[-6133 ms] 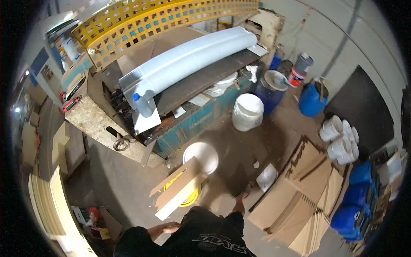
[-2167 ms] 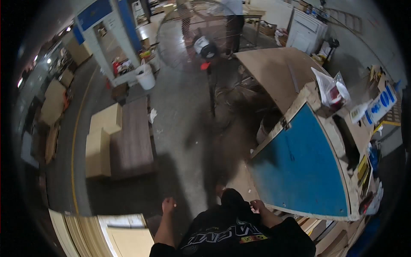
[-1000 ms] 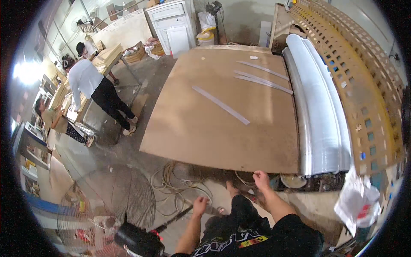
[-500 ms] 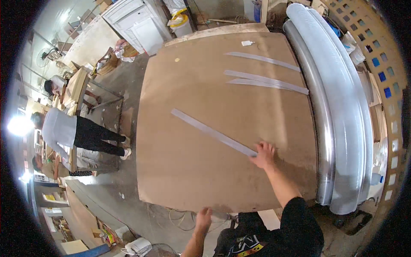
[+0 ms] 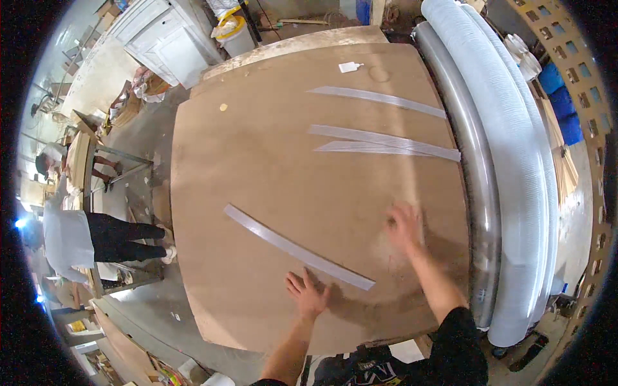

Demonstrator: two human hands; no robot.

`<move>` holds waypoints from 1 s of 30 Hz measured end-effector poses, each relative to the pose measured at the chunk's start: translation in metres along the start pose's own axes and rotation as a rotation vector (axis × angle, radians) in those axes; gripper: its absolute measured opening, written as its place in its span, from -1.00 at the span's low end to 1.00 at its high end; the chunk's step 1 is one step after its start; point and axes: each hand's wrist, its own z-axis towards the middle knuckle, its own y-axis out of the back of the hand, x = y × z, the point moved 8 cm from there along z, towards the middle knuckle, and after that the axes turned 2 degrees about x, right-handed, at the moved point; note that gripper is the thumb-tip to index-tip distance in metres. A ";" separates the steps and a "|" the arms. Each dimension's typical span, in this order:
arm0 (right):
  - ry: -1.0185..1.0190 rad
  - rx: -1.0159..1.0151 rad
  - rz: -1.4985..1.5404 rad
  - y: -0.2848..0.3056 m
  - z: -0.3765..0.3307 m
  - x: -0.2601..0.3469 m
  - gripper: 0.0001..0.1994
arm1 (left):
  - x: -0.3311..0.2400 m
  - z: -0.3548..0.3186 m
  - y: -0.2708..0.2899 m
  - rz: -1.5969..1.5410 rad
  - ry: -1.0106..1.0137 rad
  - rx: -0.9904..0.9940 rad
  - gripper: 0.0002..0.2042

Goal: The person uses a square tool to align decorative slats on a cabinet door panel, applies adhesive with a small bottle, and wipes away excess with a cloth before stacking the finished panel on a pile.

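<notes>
- The left hand (image 5: 308, 294) lies flat on the brown board (image 5: 270, 167), fingers spread wide, holding nothing.
- Its fingertips are just beside the near end of a long grey strip (image 5: 297, 248), which lies diagonally across the board; I cannot tell if they really touch it.
- The right hand (image 5: 403, 225) is over the board too, to the right of the strip and apart from it. It is blurred, so I cannot tell how wide the fingers are; it seems to hold nothing.
- Three more grey strips (image 5: 383, 140) lie further away on the board (two of them almost touching each other).
- A small white piece (image 5: 351, 66) lies near the far edge of the board.
- Along the right side of the board lie long grey tubes (image 5: 508, 174), side by side.
- On the left, on the floor, a person in a white shirt and black trousers (image 5: 90, 237) stands beside a metal frame table (image 5: 122, 186).
- A white cabinet (image 5: 168, 35) stands beyond the far left corner.
</notes>
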 end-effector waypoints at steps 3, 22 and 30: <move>-0.014 -0.058 -0.339 0.031 0.119 -0.002 -0.46 | 0.011 -0.001 -0.006 -0.078 -0.003 0.093 0.23; 0.179 0.343 -0.288 0.063 0.171 -0.016 -0.47 | 0.010 0.005 0.000 -0.022 0.048 0.193 0.16; 0.201 0.464 -0.345 0.082 0.140 0.088 -0.39 | 0.011 0.002 0.008 -0.051 0.004 0.051 0.05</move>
